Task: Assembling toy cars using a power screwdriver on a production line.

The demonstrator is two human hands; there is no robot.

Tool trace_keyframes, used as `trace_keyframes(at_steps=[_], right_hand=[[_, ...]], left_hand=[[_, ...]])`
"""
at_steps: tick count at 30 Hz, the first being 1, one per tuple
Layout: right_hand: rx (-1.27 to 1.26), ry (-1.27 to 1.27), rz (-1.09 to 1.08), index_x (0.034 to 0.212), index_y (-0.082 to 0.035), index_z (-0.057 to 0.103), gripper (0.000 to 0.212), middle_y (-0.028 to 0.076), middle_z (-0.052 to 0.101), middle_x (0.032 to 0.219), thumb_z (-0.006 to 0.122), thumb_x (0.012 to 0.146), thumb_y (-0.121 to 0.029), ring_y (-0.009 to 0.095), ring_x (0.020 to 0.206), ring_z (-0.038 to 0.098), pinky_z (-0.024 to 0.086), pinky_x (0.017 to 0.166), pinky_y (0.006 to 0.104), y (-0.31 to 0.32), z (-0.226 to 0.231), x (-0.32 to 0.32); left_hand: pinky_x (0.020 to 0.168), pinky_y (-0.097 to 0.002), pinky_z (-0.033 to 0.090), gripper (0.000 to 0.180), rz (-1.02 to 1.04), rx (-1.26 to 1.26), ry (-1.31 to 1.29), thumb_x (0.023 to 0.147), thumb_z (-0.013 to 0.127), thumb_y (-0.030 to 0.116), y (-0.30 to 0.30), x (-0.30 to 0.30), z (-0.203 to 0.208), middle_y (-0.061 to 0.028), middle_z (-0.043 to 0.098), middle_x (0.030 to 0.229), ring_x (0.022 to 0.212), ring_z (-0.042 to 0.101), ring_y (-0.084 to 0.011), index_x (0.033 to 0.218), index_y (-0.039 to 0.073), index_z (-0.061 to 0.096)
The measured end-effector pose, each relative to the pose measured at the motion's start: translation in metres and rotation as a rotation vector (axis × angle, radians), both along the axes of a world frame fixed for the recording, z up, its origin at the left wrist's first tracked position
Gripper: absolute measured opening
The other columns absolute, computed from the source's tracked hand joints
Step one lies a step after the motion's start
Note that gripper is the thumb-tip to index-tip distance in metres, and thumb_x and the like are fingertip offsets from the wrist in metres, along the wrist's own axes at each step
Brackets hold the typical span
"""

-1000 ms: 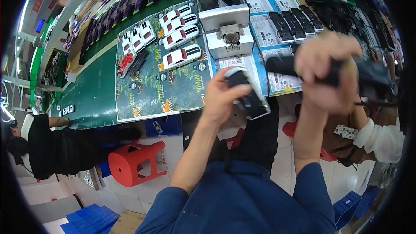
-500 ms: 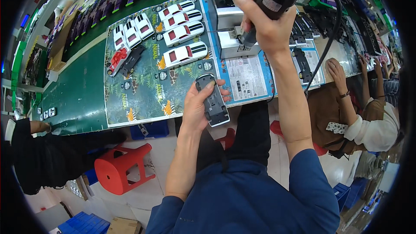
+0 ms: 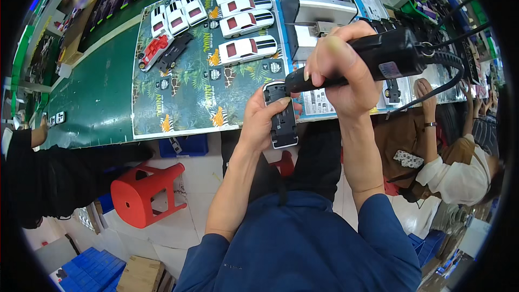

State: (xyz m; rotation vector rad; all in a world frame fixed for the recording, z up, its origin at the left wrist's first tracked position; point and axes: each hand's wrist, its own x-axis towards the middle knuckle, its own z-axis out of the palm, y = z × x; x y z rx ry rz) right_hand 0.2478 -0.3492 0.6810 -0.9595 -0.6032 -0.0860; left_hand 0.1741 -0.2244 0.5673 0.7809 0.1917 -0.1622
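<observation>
My left hand is closed around a toy car turned underside up, its black base showing and the thumb lying across it. In my right hand is a black corded electric screwdriver, tilted almost level. Its front end points left and meets the far end of the car's base; the bit's exact contact is hidden. Beyond my hands, several white toy cars with black stripes stand on the printed mat. Next to them lie a red-and-white car part and a black car base.
A metal box-shaped device stands beyond my right hand. The screwdriver's cord loops off to the right. A red stool is on the floor at left. Another person's hand rests near the table edge at right; co-workers sit on both sides.
My right hand has brought the screwdriver from the metal device down and nearer, onto the toy car. My left hand has shifted slightly right with the car, and the view has moved a little.
</observation>
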Motion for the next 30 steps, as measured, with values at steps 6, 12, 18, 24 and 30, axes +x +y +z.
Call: trace_keyframes(at_steps=[6, 12, 18, 24, 30], right_hand=[[-0.058, 0.030, -0.017, 0.086, -0.001, 0.060, 0.016, 0.003, 0.058, 0.061, 0.074, 0.085, -0.008, 0.008, 0.049, 0.055, 0.045, 0.048, 0.0211, 0.010, -0.009, -0.003], [-0.230, -0.069, 0.033, 0.077, -0.005, 0.060, 0.018, 0.001, 0.058, 0.063, 0.078, 0.077, -0.007, 0.005, 0.048, 0.052, 0.040, 0.046, 0.0196, 0.010, -0.017, 0.003], [-0.159, -0.050, 0.151, 0.077, -0.005, 0.060, 0.018, 0.001, 0.057, 0.061, 0.077, 0.079, -0.004, 0.004, 0.047, 0.051, 0.037, 0.044, 0.0192, 0.016, -0.022, 0.008], [-0.152, -0.051, 0.148, 0.077, -0.005, 0.060, 0.017, -0.001, 0.054, 0.054, 0.077, 0.080, -0.006, 0.005, 0.044, 0.049, 0.034, 0.041, 0.0195, 0.015, -0.025, 0.011], [-0.249, -0.075, 0.140, 0.083, -0.001, 0.050, 0.018, 0.009, 0.054, 0.065, 0.067, 0.085, -0.008, 0.016, 0.049, 0.053, 0.050, 0.053, 0.0305, -0.007, -0.012, 0.007]], left_hand=[[0.070, -0.0310, 0.061, 0.029, -0.007, -0.002, -0.014, 0.091, 0.059, -0.001, 0.000, -0.002, -0.001, -0.0128, 0.069, 0.105, 0.083, 0.070, -0.0188, 0.120, 0.001, 0.054], [0.067, -0.0284, 0.060, 0.031, -0.044, -0.025, 0.018, 0.090, 0.060, -0.001, 0.001, -0.002, -0.006, -0.0126, 0.070, 0.103, 0.080, 0.071, -0.0176, 0.120, 0.002, 0.055], [0.069, -0.0306, 0.062, 0.032, -0.057, -0.064, 0.033, 0.090, 0.059, -0.001, 0.002, -0.002, -0.009, -0.0141, 0.070, 0.105, 0.082, 0.071, -0.0193, 0.122, 0.003, 0.054], [0.070, -0.0303, 0.061, 0.034, -0.050, -0.027, 0.051, 0.091, 0.062, 0.001, 0.003, -0.003, -0.004, -0.0144, 0.069, 0.107, 0.083, 0.071, -0.0208, 0.123, 0.002, 0.053], [0.071, -0.0306, 0.061, 0.034, -0.030, 0.017, 0.014, 0.091, 0.065, 0.004, 0.000, -0.002, 0.001, -0.0133, 0.069, 0.107, 0.082, 0.071, -0.0206, 0.122, -0.001, 0.054]])
